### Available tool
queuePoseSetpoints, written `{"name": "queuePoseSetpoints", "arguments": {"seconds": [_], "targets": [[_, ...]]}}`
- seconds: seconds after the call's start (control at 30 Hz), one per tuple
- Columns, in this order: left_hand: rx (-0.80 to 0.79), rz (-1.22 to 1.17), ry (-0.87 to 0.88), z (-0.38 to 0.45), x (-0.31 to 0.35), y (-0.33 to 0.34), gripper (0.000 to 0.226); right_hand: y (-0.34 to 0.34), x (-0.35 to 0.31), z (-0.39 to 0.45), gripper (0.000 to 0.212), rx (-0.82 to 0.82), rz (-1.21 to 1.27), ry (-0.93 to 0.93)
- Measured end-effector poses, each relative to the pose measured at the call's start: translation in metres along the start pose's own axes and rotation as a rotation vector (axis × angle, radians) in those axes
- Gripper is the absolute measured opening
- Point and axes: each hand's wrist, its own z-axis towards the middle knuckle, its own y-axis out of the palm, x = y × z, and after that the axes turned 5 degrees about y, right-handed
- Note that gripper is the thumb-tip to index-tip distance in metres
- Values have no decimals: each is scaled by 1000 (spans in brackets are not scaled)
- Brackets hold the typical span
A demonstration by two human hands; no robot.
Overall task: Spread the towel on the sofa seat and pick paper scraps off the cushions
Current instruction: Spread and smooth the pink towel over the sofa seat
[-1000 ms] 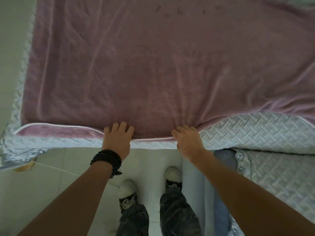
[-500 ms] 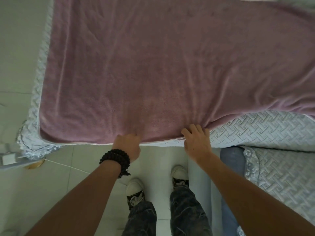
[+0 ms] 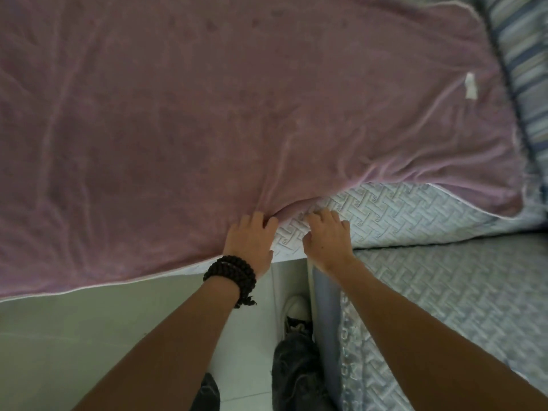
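A large mauve towel (image 3: 207, 129) lies spread over the sofa seat, wrinkled where it bunches near my hands. My left hand (image 3: 250, 241), with a dark bead bracelet on the wrist, presses on the towel's front edge, its fingers curled into a fold of it. My right hand (image 3: 326, 237) rests close beside it on the bare quilted seat cover (image 3: 415, 215), fingertips just short of the towel's edge, holding nothing. A small white strip (image 3: 470, 86) lies on the towel at the far right; whether it is a label or a paper scrap I cannot tell.
A blue striped cushion (image 3: 522, 69) stands at the right end of the seat. A second quilted seat section (image 3: 459, 292) extends toward me on the right. Pale floor tiles (image 3: 74, 336) and my legs and a shoe (image 3: 296, 315) are below.
Both hands have shifted right along the towel's front edge and now sit closer together. The right end of the towel, the white strip and the striped cushion have come into view.
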Motion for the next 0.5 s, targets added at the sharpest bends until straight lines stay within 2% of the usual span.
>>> {"name": "queuePoseSetpoints", "arguments": {"seconds": [0.07,0.13,0.27,0.33,0.4,0.5], "targets": [[-15,84,-73,17,9,7,63,0,18,16,37,29,35,-21],[51,75,-117,25,7,9,61,-4,24,33,48,94,55,-88],[308,-145,-145,41,-3,0,16,-15,31,71,62,208,20,-227],[353,-289,-197,51,-8,-7,7,-18,29,81,59,239,-11,-244],[347,-344,-194,57,-13,-11,12,-19,25,85,50,281,-9,-244],[343,-269,-143,55,-13,-16,14,-20,19,88,27,374,22,-266]]}}
